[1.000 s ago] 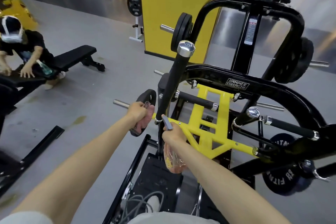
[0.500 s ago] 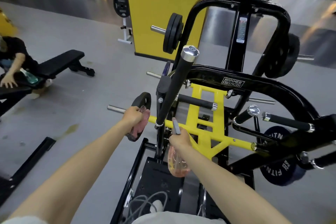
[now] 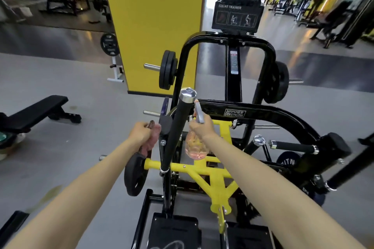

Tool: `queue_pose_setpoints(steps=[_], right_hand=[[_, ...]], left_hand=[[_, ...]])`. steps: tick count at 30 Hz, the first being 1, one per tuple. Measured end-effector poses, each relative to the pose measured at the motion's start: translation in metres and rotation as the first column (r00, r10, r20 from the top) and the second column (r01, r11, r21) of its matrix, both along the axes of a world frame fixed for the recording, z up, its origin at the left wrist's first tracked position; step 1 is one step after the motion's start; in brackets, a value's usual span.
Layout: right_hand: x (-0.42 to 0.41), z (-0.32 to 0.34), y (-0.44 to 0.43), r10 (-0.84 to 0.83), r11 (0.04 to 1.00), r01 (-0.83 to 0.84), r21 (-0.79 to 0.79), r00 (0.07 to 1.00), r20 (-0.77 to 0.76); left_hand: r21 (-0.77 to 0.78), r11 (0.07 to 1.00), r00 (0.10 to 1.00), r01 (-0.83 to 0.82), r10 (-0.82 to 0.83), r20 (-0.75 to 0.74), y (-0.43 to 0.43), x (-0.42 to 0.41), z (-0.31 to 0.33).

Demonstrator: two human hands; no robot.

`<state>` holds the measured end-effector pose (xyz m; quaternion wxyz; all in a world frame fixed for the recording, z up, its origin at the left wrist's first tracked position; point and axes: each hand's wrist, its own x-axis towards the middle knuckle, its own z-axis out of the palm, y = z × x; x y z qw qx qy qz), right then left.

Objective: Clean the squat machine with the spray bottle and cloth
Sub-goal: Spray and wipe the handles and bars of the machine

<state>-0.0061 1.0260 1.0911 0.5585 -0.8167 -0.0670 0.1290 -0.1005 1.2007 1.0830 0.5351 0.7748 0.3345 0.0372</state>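
Note:
The black and yellow squat machine (image 3: 263,111) fills the middle of the view. Its black handle bar (image 3: 177,133) with a chrome cap rises between my two hands. My left hand (image 3: 140,131) grips a bunched pink cloth (image 3: 150,143) just left of that bar. My right hand (image 3: 200,127) holds a clear spray bottle (image 3: 195,146) with orange tint by the neck, to the right of the bar; its grey nozzle points up and away towards the black frame.
A black weight plate (image 3: 134,174) hangs on the left peg below my left hand. A black bench (image 3: 34,111) stands on the grey floor at left. A yellow pillar (image 3: 153,26) rises behind the machine. Black foot plates (image 3: 174,232) lie below.
My view has tilted up and the person at the left has left the frame. Both hands rose along the handle bar; the bottle now sits beside the bar's upper part.

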Motion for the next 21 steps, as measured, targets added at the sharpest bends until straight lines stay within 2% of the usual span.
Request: queue_pose_setpoints(steps=[4,8,10,13,15,19,21], right_hand=[[0.022,0.025,0.016,0.022,0.998,-0.023,0.067,1.0,0.004],[0.041,0.028,0.044,0.052,0.98,-0.025,0.197,0.99,-0.132],[0.035,0.038,0.053,0.131,0.965,-0.074,0.253,0.968,-0.215],[0.041,0.033,0.067,0.263,0.933,-0.201,0.298,0.947,-0.184],[0.054,0.026,0.08,0.21,0.941,-0.154,0.3,0.964,-0.164],[0.067,0.028,0.092,0.22,0.955,-0.2,0.218,0.973,-0.071],[0.064,0.026,0.095,0.226,0.958,-0.215,0.192,0.974,-0.035]], left_hand=[[-0.069,0.997,0.998,0.044,-0.041,0.044,0.0,0.012,0.007],[-0.067,0.996,0.998,0.053,-0.049,0.05,-0.006,0.021,0.01],[0.009,1.0,1.0,-0.016,0.016,0.025,-0.004,0.027,0.006],[0.102,0.989,0.994,-0.11,0.111,-0.009,0.004,0.031,-0.003],[0.076,0.985,0.988,-0.153,0.153,0.004,0.007,0.031,-0.005],[-0.073,0.984,0.985,-0.161,0.165,0.045,0.013,0.037,-0.012],[-0.096,0.985,0.987,-0.141,0.147,0.067,0.015,0.041,-0.02]])
